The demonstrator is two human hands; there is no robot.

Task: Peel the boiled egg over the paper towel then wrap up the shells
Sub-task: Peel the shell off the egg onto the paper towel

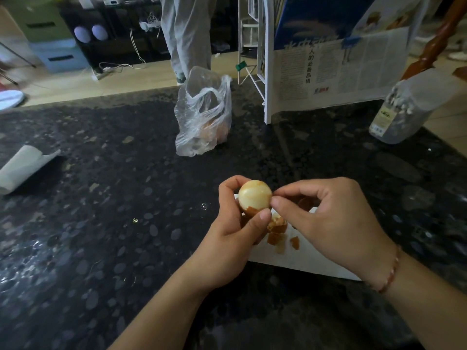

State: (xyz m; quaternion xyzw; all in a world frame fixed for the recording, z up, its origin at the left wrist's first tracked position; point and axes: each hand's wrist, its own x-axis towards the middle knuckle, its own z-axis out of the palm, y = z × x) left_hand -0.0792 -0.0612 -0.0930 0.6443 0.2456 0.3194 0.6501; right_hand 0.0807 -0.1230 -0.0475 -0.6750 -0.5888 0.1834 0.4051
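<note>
My left hand [238, 231] grips a boiled egg [255, 194] from below; its top half is bare and pale with brown stains, and brown shell still covers the bottom. My right hand [326, 218] pinches at the egg's right side with thumb and forefinger. Under both hands lies a white paper towel [303, 258] with several brown shell pieces [280, 233] on it. My hands hide much of the towel.
A clear plastic bag [203, 114] with more brown eggs stands further back on the dark speckled countertop [101, 223]. A curled paper sheet [24, 166] lies at the left edge. A white rack with newspaper [328, 72] and a plastic jar [401, 114] stand at the back right. A person's legs [187, 34] stand beyond the counter.
</note>
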